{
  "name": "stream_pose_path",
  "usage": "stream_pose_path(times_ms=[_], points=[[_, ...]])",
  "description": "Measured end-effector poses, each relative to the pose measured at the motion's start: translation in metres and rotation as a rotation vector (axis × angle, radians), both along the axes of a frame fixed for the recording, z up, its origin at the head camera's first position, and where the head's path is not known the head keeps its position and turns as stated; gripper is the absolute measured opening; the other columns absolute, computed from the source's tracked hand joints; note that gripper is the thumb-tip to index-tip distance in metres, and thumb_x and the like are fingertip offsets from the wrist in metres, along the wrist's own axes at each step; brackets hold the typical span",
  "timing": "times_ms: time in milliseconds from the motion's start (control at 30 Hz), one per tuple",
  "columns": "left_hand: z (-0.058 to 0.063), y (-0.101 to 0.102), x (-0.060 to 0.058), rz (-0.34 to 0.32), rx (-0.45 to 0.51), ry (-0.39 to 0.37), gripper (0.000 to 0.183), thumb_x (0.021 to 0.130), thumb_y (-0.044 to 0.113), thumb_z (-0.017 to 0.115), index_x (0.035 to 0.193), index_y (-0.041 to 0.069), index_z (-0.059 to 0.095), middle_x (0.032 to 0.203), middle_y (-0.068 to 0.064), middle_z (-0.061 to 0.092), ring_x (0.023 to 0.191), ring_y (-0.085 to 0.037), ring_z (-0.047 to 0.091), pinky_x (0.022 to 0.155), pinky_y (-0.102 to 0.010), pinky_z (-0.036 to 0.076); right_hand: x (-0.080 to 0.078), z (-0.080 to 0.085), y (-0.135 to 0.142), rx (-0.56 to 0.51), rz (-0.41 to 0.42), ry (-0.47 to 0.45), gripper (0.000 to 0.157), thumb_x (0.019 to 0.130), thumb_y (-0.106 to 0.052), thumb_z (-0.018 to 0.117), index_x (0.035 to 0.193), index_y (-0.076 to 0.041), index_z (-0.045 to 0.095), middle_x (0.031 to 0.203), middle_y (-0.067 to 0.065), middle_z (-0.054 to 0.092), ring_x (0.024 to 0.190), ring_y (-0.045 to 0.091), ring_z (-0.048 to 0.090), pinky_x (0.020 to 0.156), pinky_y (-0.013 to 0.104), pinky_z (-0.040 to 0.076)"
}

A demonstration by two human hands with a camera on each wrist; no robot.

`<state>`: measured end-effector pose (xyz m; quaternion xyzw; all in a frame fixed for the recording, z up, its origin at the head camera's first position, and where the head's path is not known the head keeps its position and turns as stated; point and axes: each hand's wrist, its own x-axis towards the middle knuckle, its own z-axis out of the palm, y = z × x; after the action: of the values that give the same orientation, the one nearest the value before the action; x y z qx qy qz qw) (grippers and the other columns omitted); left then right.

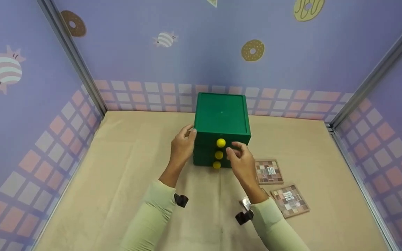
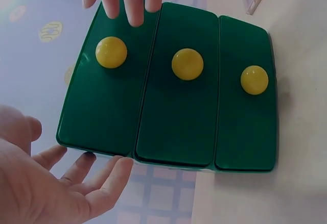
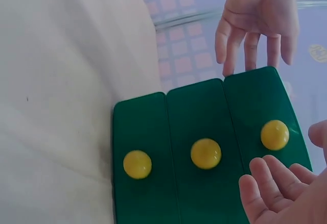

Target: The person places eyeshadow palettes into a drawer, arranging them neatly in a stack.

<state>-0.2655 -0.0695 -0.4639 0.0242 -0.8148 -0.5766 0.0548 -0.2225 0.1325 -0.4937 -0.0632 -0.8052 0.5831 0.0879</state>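
Observation:
A green box with three stacked drawers [image 1: 222, 113] stands near the back wall, each drawer front bearing a round yellow knob. All the drawers look closed. My left hand [image 1: 183, 144] is at the box's left side, its fingers straight along the upper side wall and seemingly touching it. In front of the top drawer, my right hand [image 1: 242, 160] hovers just right of the top knob [image 1: 221, 142], fingers loosely bent and holding nothing. The left wrist view shows the middle knob [image 2: 187, 64] and bottom knob [image 2: 254, 80] with no hand on them.
Two flat square palettes with brown and pink checks, one [image 1: 270, 172] beside the box and another [image 1: 290, 200] nearer, lie on the right of the beige tabletop [image 1: 117, 167]. A smaller shiny item [image 1: 245, 203] is partly covered by my right wrist. Patterned walls enclose the table.

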Motion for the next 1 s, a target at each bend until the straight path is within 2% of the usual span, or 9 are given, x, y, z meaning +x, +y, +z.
stream_pose_path(times_ms=[200, 333, 467, 800, 1000], points=[[-0.001, 0.002, -0.004, 0.010, 0.024, -0.032, 0.043, 0.105, 0.035, 0.052, 0.144, 0.020, 0.059, 0.132, -0.010, 0.068, 0.122, -0.029, 0.063, 0.101, -0.049, 0.050, -0.007, -0.002, -0.009, -0.060, -0.011, -0.024, 0.036, 0.100, -0.031, 0.064, 0.131, -0.012, 0.062, 0.114, 0.010, 0.076, 0.098, 0.021, 0.071, 0.088, 0.039, 0.055], [-0.001, 0.001, -0.004, 0.029, 0.048, -0.044, 0.039, 0.104, 0.034, 0.054, 0.141, 0.024, 0.062, 0.126, -0.007, 0.070, 0.111, -0.026, 0.067, 0.093, -0.045, 0.053, -0.012, -0.002, -0.014, -0.095, -0.014, -0.021, 0.036, 0.099, -0.031, 0.065, 0.129, -0.012, 0.063, 0.117, 0.010, 0.075, 0.102, 0.023, 0.071, 0.092, 0.041, 0.056], [-0.001, 0.000, -0.004, 0.042, 0.061, -0.048, 0.037, 0.103, 0.035, 0.056, 0.138, 0.027, 0.064, 0.120, -0.005, 0.072, 0.101, -0.024, 0.069, 0.086, -0.041, 0.055, -0.016, -0.002, -0.019, -0.095, -0.038, -0.006, 0.032, 0.097, -0.030, 0.067, 0.124, -0.011, 0.065, 0.115, 0.009, 0.075, 0.099, 0.022, 0.071, 0.089, 0.039, 0.056], [0.002, -0.002, -0.004, 0.038, 0.124, -0.050, 0.037, 0.102, 0.032, 0.058, 0.138, 0.024, 0.065, 0.121, -0.007, 0.072, 0.101, -0.026, 0.070, 0.087, -0.040, 0.057, -0.022, -0.004, -0.028, -0.059, -0.112, 0.029, 0.030, 0.096, -0.032, 0.071, 0.114, -0.010, 0.065, 0.108, 0.009, 0.074, 0.095, 0.022, 0.070, 0.085, 0.038, 0.060], [0.003, -0.004, -0.004, 0.039, 0.122, -0.069, 0.036, 0.101, 0.032, 0.059, 0.136, 0.024, 0.066, 0.122, -0.008, 0.071, 0.103, -0.024, 0.069, 0.087, -0.039, 0.057, -0.020, -0.006, -0.029, -0.043, -0.126, 0.041, 0.028, 0.094, -0.032, 0.073, 0.111, -0.010, 0.067, 0.104, 0.009, 0.074, 0.093, 0.021, 0.070, 0.081, 0.036, 0.059]])
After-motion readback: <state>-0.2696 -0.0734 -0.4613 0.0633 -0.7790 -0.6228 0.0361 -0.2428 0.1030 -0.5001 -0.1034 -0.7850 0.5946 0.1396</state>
